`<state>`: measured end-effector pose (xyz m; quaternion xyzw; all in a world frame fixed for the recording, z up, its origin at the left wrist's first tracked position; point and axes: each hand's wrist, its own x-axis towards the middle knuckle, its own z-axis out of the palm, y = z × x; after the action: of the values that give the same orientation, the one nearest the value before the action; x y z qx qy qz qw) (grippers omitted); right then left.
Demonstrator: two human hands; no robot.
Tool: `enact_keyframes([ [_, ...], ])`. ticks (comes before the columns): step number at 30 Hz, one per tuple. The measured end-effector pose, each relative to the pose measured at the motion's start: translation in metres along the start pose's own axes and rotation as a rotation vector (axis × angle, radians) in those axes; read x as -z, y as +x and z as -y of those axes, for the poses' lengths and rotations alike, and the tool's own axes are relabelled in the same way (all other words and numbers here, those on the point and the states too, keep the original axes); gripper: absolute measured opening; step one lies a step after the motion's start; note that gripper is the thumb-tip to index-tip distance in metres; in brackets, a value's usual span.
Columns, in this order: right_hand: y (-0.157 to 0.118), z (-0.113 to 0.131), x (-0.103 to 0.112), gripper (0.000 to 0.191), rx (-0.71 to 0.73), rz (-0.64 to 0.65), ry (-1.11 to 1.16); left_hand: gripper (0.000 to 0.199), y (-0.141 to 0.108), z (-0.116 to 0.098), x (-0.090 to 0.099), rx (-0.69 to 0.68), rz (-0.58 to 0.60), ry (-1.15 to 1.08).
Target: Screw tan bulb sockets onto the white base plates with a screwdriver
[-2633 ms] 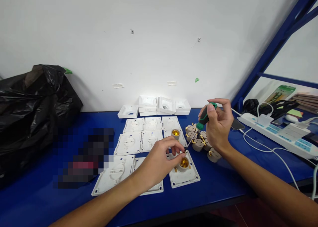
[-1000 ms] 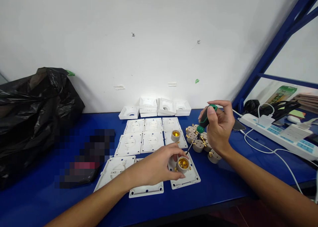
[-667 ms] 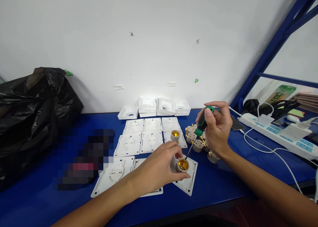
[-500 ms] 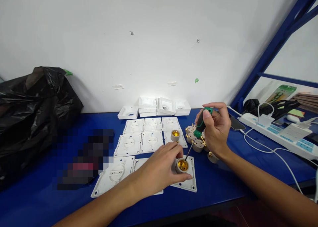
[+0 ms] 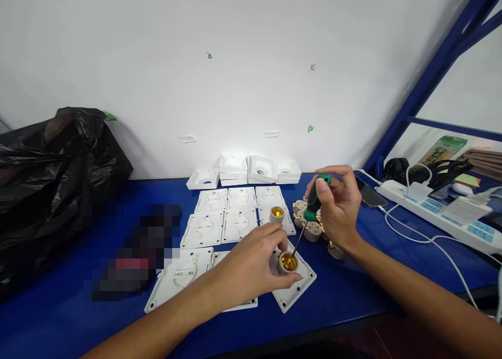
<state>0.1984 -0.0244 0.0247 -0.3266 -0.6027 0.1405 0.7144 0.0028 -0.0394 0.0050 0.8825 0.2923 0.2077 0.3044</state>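
Note:
My left hand (image 5: 261, 262) grips a round lamp socket (image 5: 288, 263) with a brass-coloured inside, thumb at its near side and fingers at its far side. The socket sits on a white square base plate (image 5: 289, 298), which lies turned at an angle on the table. In my right hand (image 5: 338, 202) is a screwdriver (image 5: 312, 204) with a green and black handle, held tilted. Its shaft runs down into the socket; the tip is hidden inside. Behind, a second socket (image 5: 277, 213) stands on another plate. Several loose sockets (image 5: 311, 229) are grouped beside my right hand.
White base plates (image 5: 204, 228) lie in rows on the blue table (image 5: 314, 317). White square covers (image 5: 233, 168) are stacked by the wall. A black plastic bag (image 5: 58, 176) fills the left. On the right are a phone (image 5: 371, 194), a power strip (image 5: 431, 207) and white cables.
The plate under the held socket has turned, so a corner now points toward me. The screwdriver handle has shifted slightly left and down with my right hand.

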Motion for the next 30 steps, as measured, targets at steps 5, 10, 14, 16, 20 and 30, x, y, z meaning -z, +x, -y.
enact_keyframes([
  [5, -0.003, -0.002, 0.0, 0.013, 0.021, 0.026, -0.018, 0.048, 0.0, 0.0, -0.008, -0.047, -0.05, 0.148],
  [10, -0.007, -0.001, 0.0, 0.013, 0.031, 0.042, -0.031, 0.05, 0.001, 0.0, -0.009, -0.047, -0.058, 0.172],
  [14, -0.008, -0.002, -0.001, 0.013, 0.039, 0.044, -0.051, 0.051, 0.001, 0.001, -0.009, -0.048, -0.056, 0.167],
  [16, -0.009, -0.003, -0.001, 0.013, 0.039, 0.053, -0.058, 0.051, 0.001, 0.001, -0.009, -0.046, -0.054, 0.161],
  [20, -0.013, -0.007, 0.0, 0.013, 0.047, 0.081, -0.053, 0.05, 0.001, 0.0, -0.009, -0.035, -0.051, 0.154],
  [30, -0.017, -0.009, 0.0, 0.017, 0.053, 0.112, -0.036, 0.049, 0.002, 0.0, -0.007, -0.036, -0.03, 0.118],
])
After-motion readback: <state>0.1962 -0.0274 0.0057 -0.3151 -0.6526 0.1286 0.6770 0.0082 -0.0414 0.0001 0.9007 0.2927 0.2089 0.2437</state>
